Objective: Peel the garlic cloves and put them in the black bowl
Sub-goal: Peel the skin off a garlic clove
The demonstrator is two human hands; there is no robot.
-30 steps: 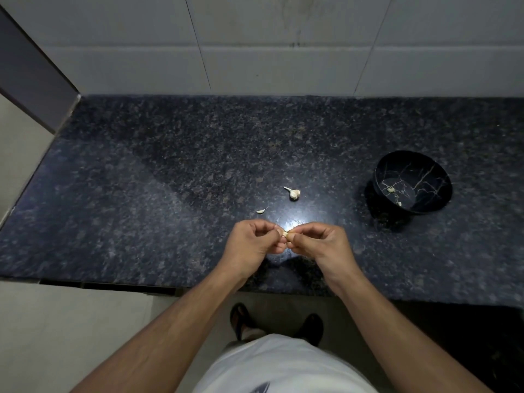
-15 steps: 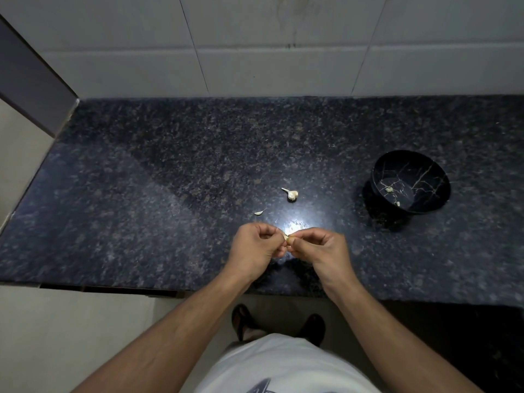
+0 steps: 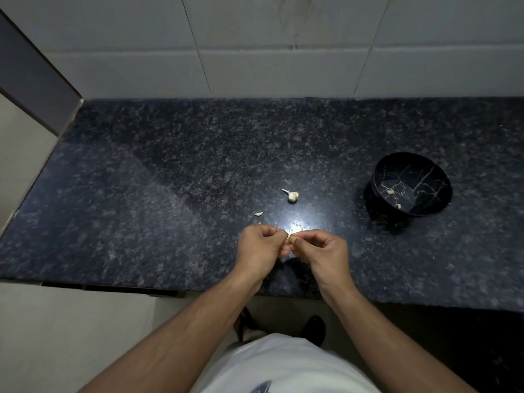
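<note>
My left hand [image 3: 259,246] and my right hand [image 3: 321,251] meet over the near edge of the dark granite counter [image 3: 141,199]. Between their fingertips they pinch a small pale garlic clove [image 3: 289,238], mostly hidden by the fingers. Beyond the hands, a garlic piece with a stem [image 3: 292,195] lies on the counter, and a small sliver of garlic or skin [image 3: 259,213] lies to its left. The black bowl [image 3: 378,180] with gold veins stands at the right and holds two small pale garlic bits [image 3: 390,191].
A white tiled wall [image 3: 283,66] runs behind the counter. At the far left a dark panel [image 3: 31,78] meets the counter's corner. The counter's front edge lies just below my wrists, with the floor and my feet under it.
Both hands stay together on the clove, with only small finger shifts. The view has tilted slightly.
</note>
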